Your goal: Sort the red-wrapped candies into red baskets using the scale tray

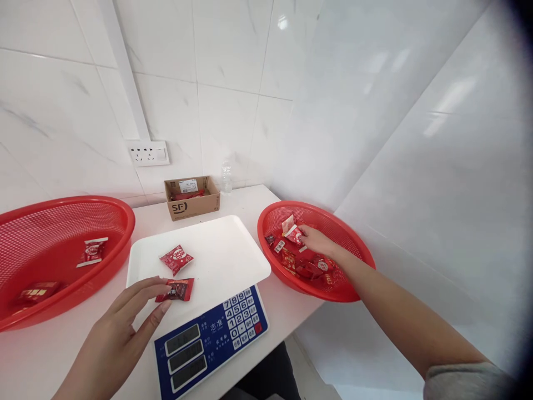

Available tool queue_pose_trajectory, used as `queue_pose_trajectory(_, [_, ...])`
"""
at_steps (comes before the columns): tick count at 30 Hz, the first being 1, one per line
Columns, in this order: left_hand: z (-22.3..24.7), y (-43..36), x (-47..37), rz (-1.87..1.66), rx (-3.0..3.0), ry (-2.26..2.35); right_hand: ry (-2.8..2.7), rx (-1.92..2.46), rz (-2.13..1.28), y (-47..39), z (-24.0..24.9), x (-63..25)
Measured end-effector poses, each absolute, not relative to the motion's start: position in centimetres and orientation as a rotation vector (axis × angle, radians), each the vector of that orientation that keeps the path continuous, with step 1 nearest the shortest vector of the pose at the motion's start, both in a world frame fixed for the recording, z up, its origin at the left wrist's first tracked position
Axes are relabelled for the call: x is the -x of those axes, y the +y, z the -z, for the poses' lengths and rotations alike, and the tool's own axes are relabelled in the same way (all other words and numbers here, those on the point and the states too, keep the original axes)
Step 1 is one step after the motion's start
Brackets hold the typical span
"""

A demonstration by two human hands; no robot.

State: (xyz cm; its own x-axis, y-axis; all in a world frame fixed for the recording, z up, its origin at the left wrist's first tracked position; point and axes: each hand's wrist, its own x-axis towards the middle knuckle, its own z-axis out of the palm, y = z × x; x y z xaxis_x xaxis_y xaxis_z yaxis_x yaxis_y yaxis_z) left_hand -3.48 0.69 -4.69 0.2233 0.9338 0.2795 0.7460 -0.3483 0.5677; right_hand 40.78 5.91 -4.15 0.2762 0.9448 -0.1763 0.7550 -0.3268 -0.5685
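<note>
The thumb and fingers of my left hand (120, 328) close on the left end of a dark-red snack packet (181, 290) at the near edge of the white scale tray (225, 244). Just beyond it, a second red snack packet (177, 259) lies on the tray. Inside the right red basket (318, 208), my right hand (316, 240) pinches a red-and-white snack packet (295, 234); part of its grip is hidden. Several more wrapped snacks (310, 269) lie below that hand. The blue scale panel (216, 333) faces me, its display digits too faint to read.
At left stands another red basket (120, 208) with a few packets, one a red-and-white packet (92, 251). A cardboard box (195, 208) holding red packets and a clear bottle (226, 178) stand by the tiled wall. A wall socket (147, 153) is above.
</note>
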Motion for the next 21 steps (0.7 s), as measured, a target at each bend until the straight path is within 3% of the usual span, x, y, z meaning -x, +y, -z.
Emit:
queue_pose_trajectory(7, [3.7, 0.4, 3.1, -0.914, -2.339, 1.508, -1.452, 1.714, -0.862, 5.0, -0.2, -36.7])
queue_pose_trajectory(16, [2.5, -0.9, 3.0, -0.804, -2.318, 1.522, -1.805, 1.402, -1.191, 5.2, 1.0, -26.8])
queue_pose_trajectory(21, [3.0, -1.3, 4.1, -0.794, -2.278, 1.611, -1.924, 1.622, -0.800, 4.7, 0.5, -29.0])
